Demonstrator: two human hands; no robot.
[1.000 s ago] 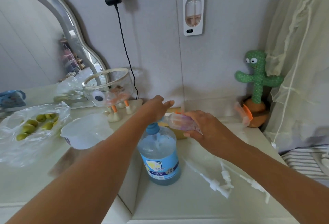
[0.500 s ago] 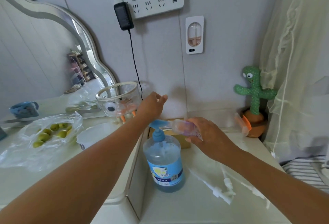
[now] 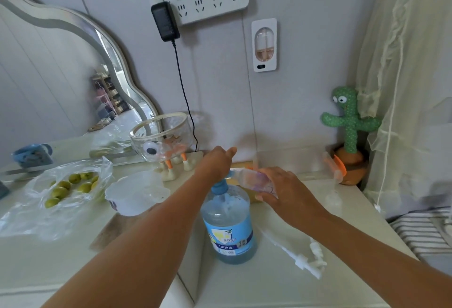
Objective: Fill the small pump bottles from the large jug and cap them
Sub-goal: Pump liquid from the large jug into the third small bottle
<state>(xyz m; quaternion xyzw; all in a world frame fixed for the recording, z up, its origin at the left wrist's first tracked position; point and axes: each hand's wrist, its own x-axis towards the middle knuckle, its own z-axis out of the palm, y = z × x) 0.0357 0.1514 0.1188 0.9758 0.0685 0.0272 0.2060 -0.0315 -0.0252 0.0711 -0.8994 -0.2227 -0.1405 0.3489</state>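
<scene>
Step in hand: filling 1 small bottle by pump stroke.

At far left, a plastic bag of green fruit (image 3: pixel 66 185) and a white tub (image 3: pixel 133 195) are sitting on the higher counter and are not involved.

The left hand (image 3: pixel 216 164) is resting palm-down on the blue pump head (image 3: pixel 221 186) of the large jug (image 3: pixel 228 219). Its fingers are loose and extended, curling round nothing, and it is judged to be pressing. The jug is standing upright on the lower counter (image 3: pixel 269 290) with blue liquid inside.

The right hand (image 3: pixel 281 190) is gripping the small bottle (image 3: pixel 253 178), fingers wrapping its body. It is holding the bottle nearly sideways with the mouth at the spout. Fill level is not readable.

Loose white pump caps (image 3: pixel 310 256), count unclear, are lying right of the jug, so capping is pending.

Next move, as judged: it is calling for full strokes with the mouth held tight to the spout. After that comes righting the bottle and threading 1 cap on. The spout joint is looking like the likeliest spill point.
</scene>
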